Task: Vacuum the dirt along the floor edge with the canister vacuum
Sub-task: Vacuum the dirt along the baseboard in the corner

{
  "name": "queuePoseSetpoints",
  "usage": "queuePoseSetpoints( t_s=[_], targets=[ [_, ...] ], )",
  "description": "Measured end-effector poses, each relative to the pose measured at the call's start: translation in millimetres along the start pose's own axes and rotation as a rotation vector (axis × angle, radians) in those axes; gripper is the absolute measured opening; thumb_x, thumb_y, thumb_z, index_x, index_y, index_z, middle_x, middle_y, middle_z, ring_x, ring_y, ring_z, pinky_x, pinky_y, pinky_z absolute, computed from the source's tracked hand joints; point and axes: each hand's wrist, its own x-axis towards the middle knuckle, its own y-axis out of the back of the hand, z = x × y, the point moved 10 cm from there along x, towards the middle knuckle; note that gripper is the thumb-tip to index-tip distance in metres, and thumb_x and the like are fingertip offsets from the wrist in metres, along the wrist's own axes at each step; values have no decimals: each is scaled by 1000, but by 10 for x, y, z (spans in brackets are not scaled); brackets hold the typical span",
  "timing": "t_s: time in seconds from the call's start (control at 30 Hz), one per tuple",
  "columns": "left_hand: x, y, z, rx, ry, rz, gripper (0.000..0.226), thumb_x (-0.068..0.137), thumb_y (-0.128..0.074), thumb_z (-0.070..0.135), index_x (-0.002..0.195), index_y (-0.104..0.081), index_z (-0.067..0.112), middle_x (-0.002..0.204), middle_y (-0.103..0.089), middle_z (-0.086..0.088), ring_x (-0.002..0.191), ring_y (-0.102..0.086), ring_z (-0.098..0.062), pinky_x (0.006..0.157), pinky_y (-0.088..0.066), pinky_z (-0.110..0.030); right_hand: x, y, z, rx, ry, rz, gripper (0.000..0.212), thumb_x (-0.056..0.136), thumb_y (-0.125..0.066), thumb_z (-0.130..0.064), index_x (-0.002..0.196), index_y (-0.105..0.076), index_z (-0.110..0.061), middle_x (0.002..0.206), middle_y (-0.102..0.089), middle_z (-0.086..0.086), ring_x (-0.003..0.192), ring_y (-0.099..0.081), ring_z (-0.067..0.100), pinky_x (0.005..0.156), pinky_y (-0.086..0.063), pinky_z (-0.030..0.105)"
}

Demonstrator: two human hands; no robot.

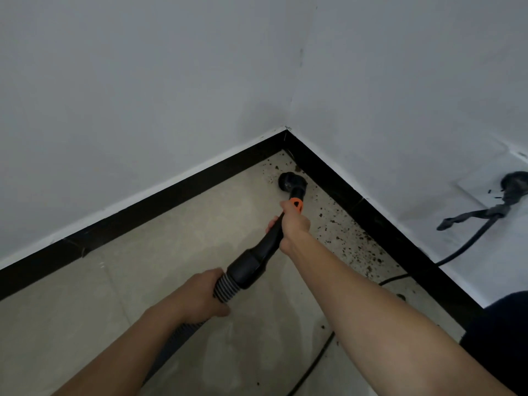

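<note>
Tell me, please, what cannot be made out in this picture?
The canister, head view: past the bottom edge; the hose passes under the left hand.
Mouth of the nozzle, head view: turned to the floor, hidden by its body.
Plug, head view: blurred at the right edge.

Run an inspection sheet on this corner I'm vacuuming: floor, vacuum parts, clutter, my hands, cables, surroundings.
Surface: beige tiled floor.
Job's things: dark dirt specks strewn along the right-hand baseboard and into the corner; round black nozzle down at the floor near the corner; black wand with an orange collar; ribbed hose behind it.
Clutter: nothing seen.
Grippers: right hand grips the wand just below the collar; left hand grips the hose.
Cables: black cord drops from a plug on the right wall to the floor.
Surroundings: white walls meeting in a corner.
</note>
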Motion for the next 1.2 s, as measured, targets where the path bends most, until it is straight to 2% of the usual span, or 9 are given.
queuePoseSetpoints(
  t_s=[0.07, 0.23, 0.33, 0.4, 0.63, 0.77, 0.87, 1.0, 1.2],
  targets=[
    [46, 206, -35, -3, -3, 105, 28, 75, -73, 16, 95, -53, 20, 91, -60, 0, 84, -59, -15, 63, -44, -23, 22, -58, -37, 52, 8, 26, 16, 89, -64, -19, 95, -53, -9, 62, -52, 8, 45, -50, 20, 49, -49, 30],
    [105, 315, -201, 80, 38, 164, 26, 70, -73, 13, 86, -54, 21, 85, -60, 1, 79, -59, -15, 66, -49, -30, -39, 267, 214, 181, -4, 148, 17, 89, -65, -22, 88, -57, -7, 65, -56, 9, 49, -54, 22, 54, -53, 32],
    [166, 418, -116, 37, 14, 276, 25, 77, -71, 15, 95, -53, 20, 86, -61, 2, 78, -59, -14, 66, -49, -30, 53, 227, 9, 213, 42, 175, 15, 88, -64, -21, 88, -57, -8, 64, -55, 8, 48, -53, 21, 51, -52, 30],
    [174, 559, -102, 15, 7, 367, 27, 81, -70, 15, 102, -53, 17, 88, -61, -1, 79, -59, -15, 67, -49, -32, 125, 36, -88, 204, 40, 132, 14, 89, -63, -20, 87, -55, -9, 64, -54, 8, 49, -53, 20, 52, -52, 30],
    [87, 740, -18, 47, -32, 516, 35, 80, -74, 21, 108, -55, 18, 97, -63, -2, 85, -59, -18, 73, -51, -35, 259, -61, -95, 282, 20, 58, 17, 87, -65, -21, 90, -53, -9, 63, -53, 7, 45, -49, 19, 50, -49, 29],
    [49, 967, -17, 10, 6, 637, 39, 81, -75, 24, 112, -52, 18, 100, -61, -2, 86, -58, -18, 69, -48, -31, 349, -414, -252, 276, 31, -3, 21, 87, -67, -25, 96, -55, -10, 63, -54, 8, 45, -51, 19, 49, -51, 28],
    [49, 1001, -21, 20, 16, 652, 41, 81, -75, 26, 115, -52, 20, 102, -59, 0, 87, -57, -16, 71, -48, -31, 382, -436, -259, 268, 27, 1, 18, 88, -66, -24, 91, -54, -9, 61, -53, 8, 44, -50, 19, 47, -50, 27],
    [96, 825, -103, 30, 71, 549, 42, 82, -73, 30, 119, -54, 22, 102, -57, 0, 90, -57, -17, 79, -50, -34, 379, -361, -165, 210, 26, 8, 17, 89, -64, -23, 86, -52, -10, 65, -53, 9, 47, -50, 19, 50, -50, 30],
    [131, 992, 77, -13, 60, 644, 47, 86, -69, 34, 128, -50, 23, 109, -58, -3, 95, -58, -20, 83, -50, -36, 534, -703, -522, 126, 39, -62, 20, 90, -66, -23, 86, -51, -10, 65, -52, 9, 46, -49, 19, 41, -47, 23]
  ],
)
